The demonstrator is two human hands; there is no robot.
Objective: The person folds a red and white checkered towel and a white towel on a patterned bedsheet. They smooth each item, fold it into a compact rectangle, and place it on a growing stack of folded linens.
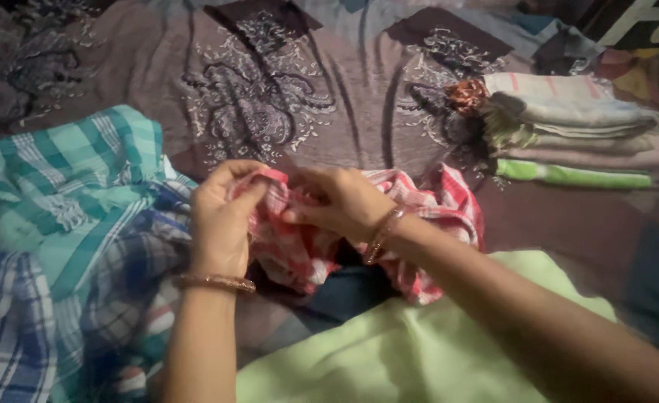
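A red and white checked cloth [449, 205] lies bunched in the middle of a patterned bedspread [284, 89]. My left hand [221, 220] grips the cloth's left edge, fingers curled over it. My right hand [337, 201] pinches the same cloth close beside the left hand. Both wrists wear thin bangles. Part of the cloth is hidden under my hands and right forearm.
A teal and blue checked cloth [68, 224] is heaped at the left. A pale green cloth [389, 351] spreads at the bottom centre. A stack of folded cloths [576, 130] sits at the right. Dark fabric [643, 30] lies at the far right corner.
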